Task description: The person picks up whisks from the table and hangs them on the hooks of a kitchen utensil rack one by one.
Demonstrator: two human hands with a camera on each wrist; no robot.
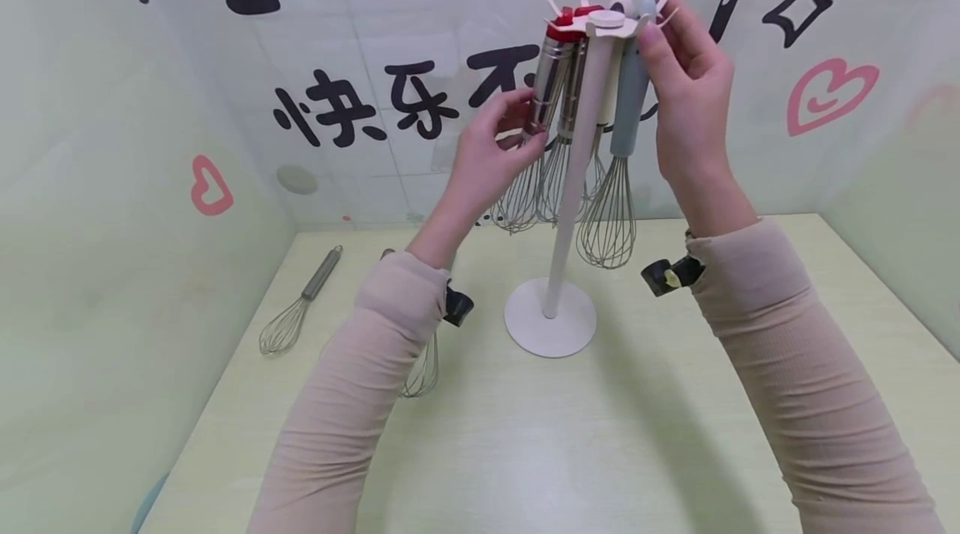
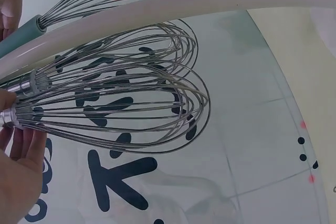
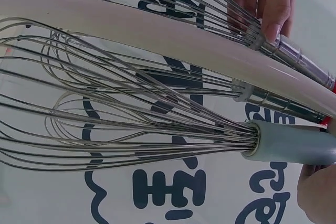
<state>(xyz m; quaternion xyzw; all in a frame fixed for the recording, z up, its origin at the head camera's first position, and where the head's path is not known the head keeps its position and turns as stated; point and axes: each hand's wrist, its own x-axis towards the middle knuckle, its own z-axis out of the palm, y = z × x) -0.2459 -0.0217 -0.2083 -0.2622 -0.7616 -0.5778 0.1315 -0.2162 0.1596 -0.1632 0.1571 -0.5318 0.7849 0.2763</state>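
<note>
A white rack with a slim pole (image 1: 576, 176) and a round base (image 1: 551, 338) stands on the table, several whisks hanging from its hooked top (image 1: 606, 19). On its left side, my left hand (image 1: 491, 147) grips the lower handle of a silver whisk with a red top (image 1: 553, 72). My right hand (image 1: 693, 92) pinches the upper end of a blue-handled whisk (image 1: 630, 105) at the rack's right rim. Between them hang a second silver whisk with a red top (image 3: 273, 102) and a pale-handled whisk, partly behind the pole.
A small metal whisk (image 1: 321, 274) lies at the table's left. Another whisk (image 1: 426, 371) lies nearer the middle, mostly covered by my left sleeve (image 1: 352, 384). Behind the table (image 1: 525, 451) rises a lettered wall sheet (image 1: 360, 176).
</note>
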